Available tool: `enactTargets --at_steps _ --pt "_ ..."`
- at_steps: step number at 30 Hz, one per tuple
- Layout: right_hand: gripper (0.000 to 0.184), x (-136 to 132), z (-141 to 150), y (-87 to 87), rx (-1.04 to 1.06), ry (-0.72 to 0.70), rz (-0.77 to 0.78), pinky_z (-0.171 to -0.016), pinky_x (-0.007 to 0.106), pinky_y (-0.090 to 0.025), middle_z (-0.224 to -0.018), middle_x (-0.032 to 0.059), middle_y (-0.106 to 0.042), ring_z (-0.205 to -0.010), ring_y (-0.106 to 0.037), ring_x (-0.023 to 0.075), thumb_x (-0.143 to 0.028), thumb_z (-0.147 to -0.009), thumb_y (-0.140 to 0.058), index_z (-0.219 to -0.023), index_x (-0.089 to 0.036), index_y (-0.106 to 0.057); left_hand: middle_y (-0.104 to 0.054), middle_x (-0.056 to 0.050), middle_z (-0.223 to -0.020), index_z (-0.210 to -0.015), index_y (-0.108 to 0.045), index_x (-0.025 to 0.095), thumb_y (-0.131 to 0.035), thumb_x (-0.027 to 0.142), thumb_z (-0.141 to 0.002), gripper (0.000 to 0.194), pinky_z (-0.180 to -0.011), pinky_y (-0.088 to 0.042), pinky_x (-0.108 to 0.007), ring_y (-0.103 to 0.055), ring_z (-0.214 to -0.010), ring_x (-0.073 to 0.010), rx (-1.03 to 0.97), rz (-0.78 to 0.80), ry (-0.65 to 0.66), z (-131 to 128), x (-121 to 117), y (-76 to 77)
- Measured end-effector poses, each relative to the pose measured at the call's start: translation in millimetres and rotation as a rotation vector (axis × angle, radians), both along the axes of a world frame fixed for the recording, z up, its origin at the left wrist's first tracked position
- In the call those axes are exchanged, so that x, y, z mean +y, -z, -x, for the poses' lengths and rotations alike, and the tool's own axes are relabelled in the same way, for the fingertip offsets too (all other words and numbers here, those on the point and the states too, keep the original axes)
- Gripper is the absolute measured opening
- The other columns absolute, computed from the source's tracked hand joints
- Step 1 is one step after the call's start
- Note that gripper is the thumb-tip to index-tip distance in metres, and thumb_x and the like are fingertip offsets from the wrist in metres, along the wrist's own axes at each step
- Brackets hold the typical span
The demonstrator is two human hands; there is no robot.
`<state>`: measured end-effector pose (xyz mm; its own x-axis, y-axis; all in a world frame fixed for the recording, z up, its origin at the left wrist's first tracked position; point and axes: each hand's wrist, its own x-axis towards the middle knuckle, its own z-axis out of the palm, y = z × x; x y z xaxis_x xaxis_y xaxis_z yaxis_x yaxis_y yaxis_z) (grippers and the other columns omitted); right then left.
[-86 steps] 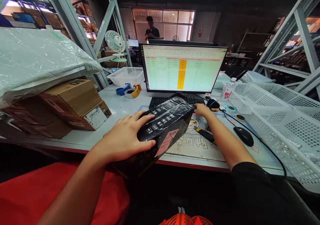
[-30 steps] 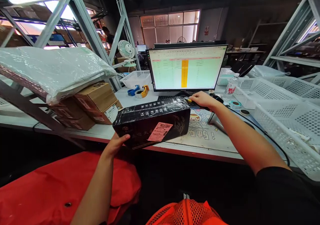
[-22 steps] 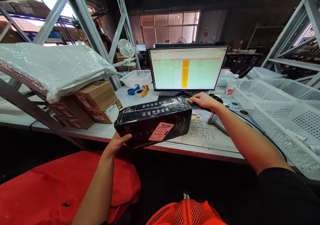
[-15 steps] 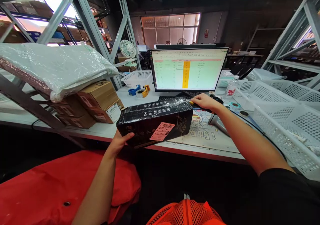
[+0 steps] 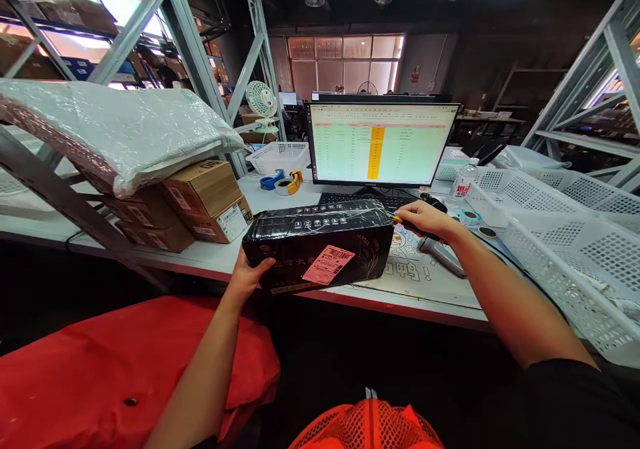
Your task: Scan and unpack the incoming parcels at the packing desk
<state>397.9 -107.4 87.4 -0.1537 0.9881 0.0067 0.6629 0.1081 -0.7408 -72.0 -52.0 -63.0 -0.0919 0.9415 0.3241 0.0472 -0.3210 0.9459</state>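
A black carton (image 5: 320, 246) with clear tape along its top and a pink shipping label (image 5: 329, 265) on its front rests tilted at the table's front edge. My left hand (image 5: 249, 274) grips its lower left end, thumb on the front face, the other fingers mostly hidden behind. At the carton's upper right corner, my right hand (image 5: 423, 219) is closed around a slim box cutter (image 5: 399, 220) with a yellow tip part and dark handle. Its tip is close to the taped edge; whether it touches is too small to tell.
A monitor (image 5: 385, 146) and keyboard (image 5: 345, 198) stand behind the carton. Tape dispensers (image 5: 287, 184), brown boxes (image 5: 203, 199) and a wrapped package (image 5: 145, 129) are leftward. To the right are a grey handheld device (image 5: 444, 256), a bottle (image 5: 465, 177) and white baskets (image 5: 565, 262).
The view has shifted slightly, and carton and hands appear further right. My right hand with the box cutter has moved from the carton's top edge slightly down and outward at the right corner.
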Motion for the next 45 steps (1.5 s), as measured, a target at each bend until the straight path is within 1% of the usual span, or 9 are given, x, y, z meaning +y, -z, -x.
enactTargets --at_steps 8,13,16,19,22,26,31,39,45 --pt "0.053 -20.9 -2.0 -6.3 -0.123 0.063 -0.047 -0.052 0.028 -0.031 -0.064 -0.0011 -0.053 -0.056 -0.044 0.0134 -0.07 -0.094 -0.052 -0.084 -0.02 -0.065 -0.066 -0.014 -0.134 -0.143 -0.053 0.018 -0.094 0.07 -0.059 0.107 -0.115 -0.049 -0.048 -0.062 -0.129 -0.036 0.053 -0.064 0.016 -15.5 -19.9 -19.6" --pt "0.05 -38.3 -12.7 -13.7 -0.314 0.103 -0.06 -0.057 0.03 -0.04 -0.074 0.0038 -0.063 -0.067 -0.055 0.0183 -0.07 -0.093 -0.056 -0.083 -0.021 -0.061 -0.058 -0.011 -0.148 -0.163 -0.04 0.027 -0.095 0.061 -0.067 0.116 -0.122 -0.042 -0.048 -0.054 -0.141 -0.0372 0.208 -0.346 -0.141 -18.3 -70.7 -86.8" --pt "0.039 -51.6 -14.0 -19.3 -0.36 0.182 -0.054 -0.055 0.03 -0.041 -0.073 0.005 -0.065 -0.064 -0.059 0.0194 -0.059 -0.096 -0.058 -0.081 -0.023 -0.054 -0.051 -0.012 -0.153 -0.164 -0.042 0.03 -0.097 0.056 -0.066 0.115 -0.126 -0.035 -0.054 -0.047 -0.144 -0.0415 0.613 -0.592 -0.307 -33.3 -110.1 -133.2" --pt "0.024 -71.5 6.6 -27.5 -0.285 0.21 -0.061 -0.057 0.031 -0.045 -0.078 0.0058 -0.071 -0.062 -0.064 0.0196 -0.045 -0.101 -0.054 -0.09 -0.024 -0.05 -0.047 -0.018 -0.153 -0.165 -0.043 0.028 -0.091 0.046 -0.076 0.102 -0.124 -0.03 -0.062 -0.043 -0.143 -0.0456 0.98 -0.656 -0.362 -68.5 -136.3 -154.5" --pt "0.015 -96.5 45.7 -33.4 -0.297 0.163 -0.168 -0.06 0.03 -0.045 -0.082 0.0057 -0.073 -0.062 -0.066 0.0195 -0.037 -0.104 -0.052 -0.104 -0.023 -0.054 -0.047 -0.021 -0.151 -0.166 -0.042 0.025 -0.086 0.033 -0.08 0.097 -0.12 -0.032 -0.063 -0.044 -0.14 -0.0454 1.196 -0.667 -0.284 -108.2 -146.7 -147.4" --pt "0.024 -118.5 92.0 -28.2 -0.504 0.128 -0.32 -0.065 0.031 -0.039 -0.092 0.0095 -0.076 -0.077 -0.068 0.0242 -0.035 -0.105 -0.051 -0.123 -0.02 -0.06 -0.048 -0.022 -0.151 -0.168 -0.038 0.024 -0.079 0.027 -0.084 0.093 -0.12 -0.033 -0.059 -0.043 -0.14 -0.043 1.275 -0.678 -0.236 -138.0 -151.5 -130.1" --pt "0.029 -121.7 113.8 -17.9 -0.636 0.162 -0.344 -0.07 0.033 -0.038 -0.104 0.0137 -0.078 -0.089 -0.071 0.0292 -0.032 -0.108 -0.044 -0.129 -0.019 -0.059 -0.046 -0.024 -0.154 -0.167 -0.039 0.021 -0.075 0.028 -0.088 0.088 -0.119 -0.031 -0.06 -0.042 -0.141 -0.0445 1.269 -0.656 -0.223 -143.3 -155.6 -129.8" --pt "0.026 -121.2 137.6 -24.3 -0.821 0.193 -0.262 -0.071 0.034 -0.045 -0.105 0.0201 -0.077 -0.092 -0.074 0.0323 -0.029 -0.109 -0.039 -0.122 -0.016 -0.057 -0.046 -0.022 -0.153 -0.167 -0.039 0.023 -0.074 0.025 -0.087 0.088 -0.12 -0.029 -0.06 -0.041 -0.142 -0.0439 1.235 -0.648 -0.219 -142.9 -154.6 -125.8" --pt "0.025 -138.9 146.6 -2.7 -0.892 0.126 -0.111 -0.071 0.037 -0.048 -0.106 0.0221 -0.076 -0.096 -0.076 0.0338 -0.022 -0.106 -0.041 -0.119 -0.015 -0.06 -0.047 -0.022 -0.152 -0.165 -0.043 0.024 -0.071 0.021 -0.088 0.083 -0.119 -0.031 -0.059 -0.043 -0.14 -0.0427 1.223 -0.639 -0.23 -145.5 -150.6 -119.5"
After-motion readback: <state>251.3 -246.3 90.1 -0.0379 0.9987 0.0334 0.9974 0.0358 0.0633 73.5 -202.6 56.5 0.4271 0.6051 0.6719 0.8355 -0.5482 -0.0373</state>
